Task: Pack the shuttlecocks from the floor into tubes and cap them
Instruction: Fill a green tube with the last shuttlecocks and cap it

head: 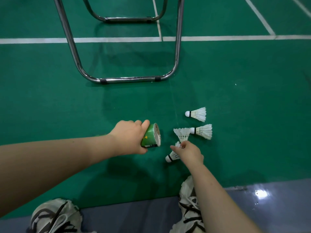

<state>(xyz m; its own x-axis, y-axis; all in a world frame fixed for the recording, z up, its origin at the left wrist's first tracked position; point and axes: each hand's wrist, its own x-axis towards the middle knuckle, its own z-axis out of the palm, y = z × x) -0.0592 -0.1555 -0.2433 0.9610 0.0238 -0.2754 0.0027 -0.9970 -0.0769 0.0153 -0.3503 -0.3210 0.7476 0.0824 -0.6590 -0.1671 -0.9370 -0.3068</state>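
Two pale sneakers with dark laces sit at the bottom edge, the left sneaker (pixel 55 216) below the left forearm and the right sneaker (pixel 190 206) partly under the right forearm, both on a grey strip beside the green floor (pixel 50 101).

Ahead of them the left hand (pixel 129 137) is wrapped around a green tube (pixel 151 136), thumb over the top and fingers underneath, with the tube's open mouth turned toward the right hand. The right hand (pixel 190 153) is just beside that mouth, its fingers pinched on the feather skirt of a shuttlecock (pixel 182 132) whose feathers fan away from the hand. Under the right hand's fingers lies a 2nd shuttlecock (pixel 171 156) on the floor, its white cork pointing back toward the person.

Beyond the right hand, 2 more rest on the floor: a near shuttlecock (pixel 202 132), whose cork touches or nearly touches the held one's feathers, and a far shuttlecock (pixel 196 114) a little apart, both with corks pointing toward the left hand's side.

Well past both hands stands a chrome chair frame (pixel 127 79), crossing a white court line (pixel 235 37).
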